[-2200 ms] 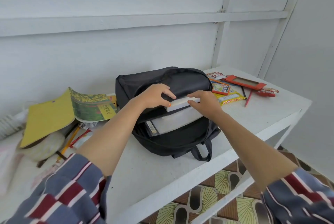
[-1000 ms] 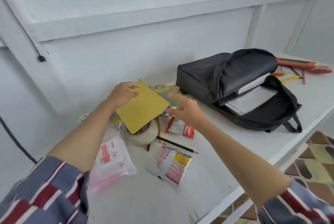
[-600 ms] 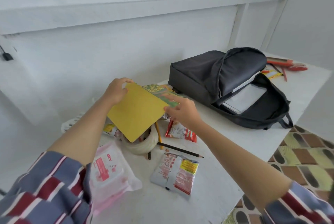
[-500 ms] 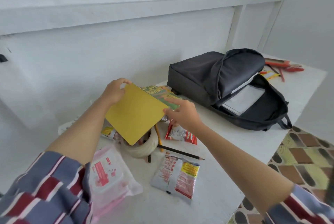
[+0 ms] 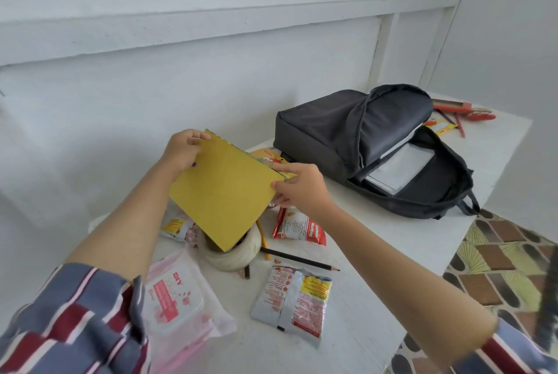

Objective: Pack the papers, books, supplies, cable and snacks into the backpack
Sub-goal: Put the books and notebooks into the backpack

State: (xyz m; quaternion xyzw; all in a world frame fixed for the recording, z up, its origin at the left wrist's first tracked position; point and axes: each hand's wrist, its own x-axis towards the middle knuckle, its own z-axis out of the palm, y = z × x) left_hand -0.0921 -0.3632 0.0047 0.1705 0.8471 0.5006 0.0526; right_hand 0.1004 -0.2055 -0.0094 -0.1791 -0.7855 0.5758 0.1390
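Both hands pinch a yellow book [image 5: 222, 192] above the table [image 5: 377, 240], left hand [image 5: 182, 148] at its far corner, right hand [image 5: 297, 187] at its right edge, backpack [image 5: 341, 129] lying unzipped beyond, probably holding papers.

A blue-grey left sleeve [image 5: 69, 322] and right sleeve [image 5: 507, 355], striped maroon and white, are worn; forearms are left bare.

white table [image 5: 380, 237], patterned floor [image 5: 498, 262]
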